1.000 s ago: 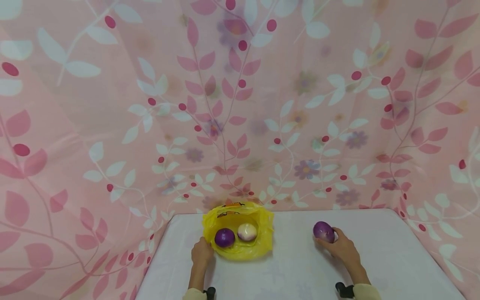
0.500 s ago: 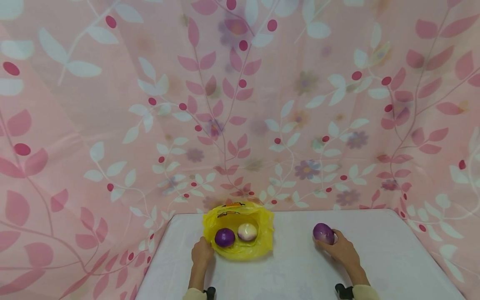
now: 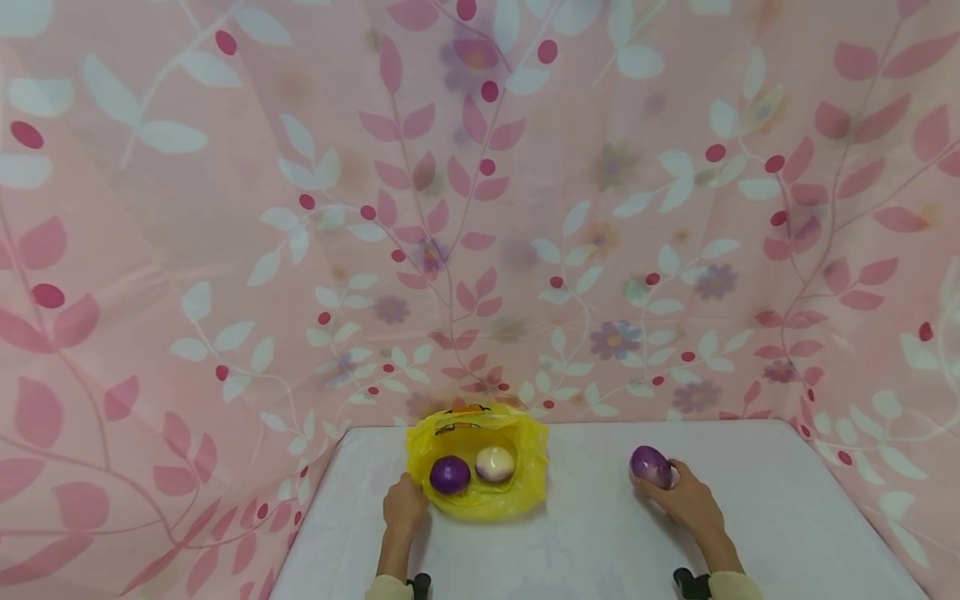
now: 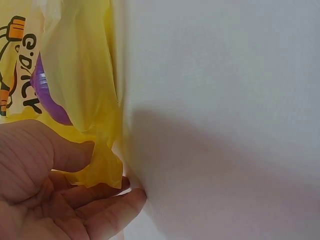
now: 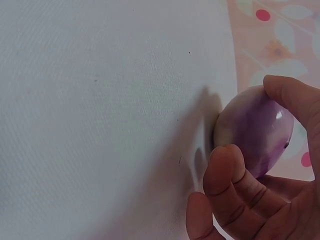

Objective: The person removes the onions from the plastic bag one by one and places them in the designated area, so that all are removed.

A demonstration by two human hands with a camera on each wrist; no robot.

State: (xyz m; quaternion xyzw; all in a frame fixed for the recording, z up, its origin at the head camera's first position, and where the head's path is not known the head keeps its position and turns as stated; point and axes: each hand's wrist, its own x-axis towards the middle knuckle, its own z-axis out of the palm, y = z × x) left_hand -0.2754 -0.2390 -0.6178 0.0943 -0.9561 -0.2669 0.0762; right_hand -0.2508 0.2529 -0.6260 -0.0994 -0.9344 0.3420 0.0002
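A yellow plastic bag with printed lettering lies open on the white table. Inside it sit a dark purple glossy ball and a cream ball with a purple underside. My left hand pinches the bag's left edge; the left wrist view shows a fold of bag between thumb and fingers. To the right, my right hand grips a glossy egg-shaped purple-and-cream piece with a small dark spot at one end. Its exact kind is unclear. In that view it appears at or near the table surface.
The table has a white cloth. Behind and beside it hangs a pink curtain with leaves and flowers. Dark wrist-worn devices sit at both sleeves.
My right hand has shifted very slightly to the right with the egg-shaped piece. The left hand and the bag look unchanged.
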